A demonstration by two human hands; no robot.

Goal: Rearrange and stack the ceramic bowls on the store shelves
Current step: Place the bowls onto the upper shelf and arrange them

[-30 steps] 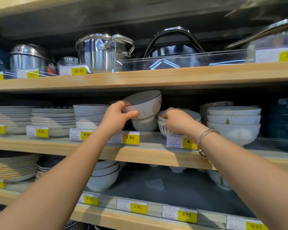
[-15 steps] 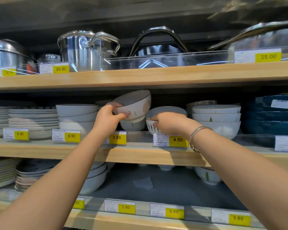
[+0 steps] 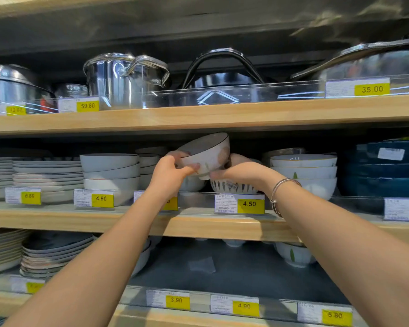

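Observation:
A white ceramic bowl point(image 3: 207, 153) with a grey inside and a dark rim is tilted toward me, lifted just under the upper shelf. My left hand point(image 3: 169, 169) grips its left side, thumb on the wall. My right hand point(image 3: 240, 172), with a bangle on the wrist, holds its right side and foot. Below them, on the middle shelf point(image 3: 222, 226), a patterned bowl point(image 3: 232, 187) with dark leaf marks stands. Another white bowl point(image 3: 193, 184) sits under my left hand, partly hidden.
A stack of three white bowls point(image 3: 110, 171) stands to the left and another three-bowl stack point(image 3: 305, 172) to the right. Plates point(image 3: 33, 175) at far left, dark blue dishes point(image 3: 387, 168) at far right. Steel pots point(image 3: 123, 79) fill the top shelf. More bowls and plates sit below.
My left hand has carried the tilted bowl to the right, over the patterned bowl. My right hand has left that bowl's rim and taken hold of the lifted one.

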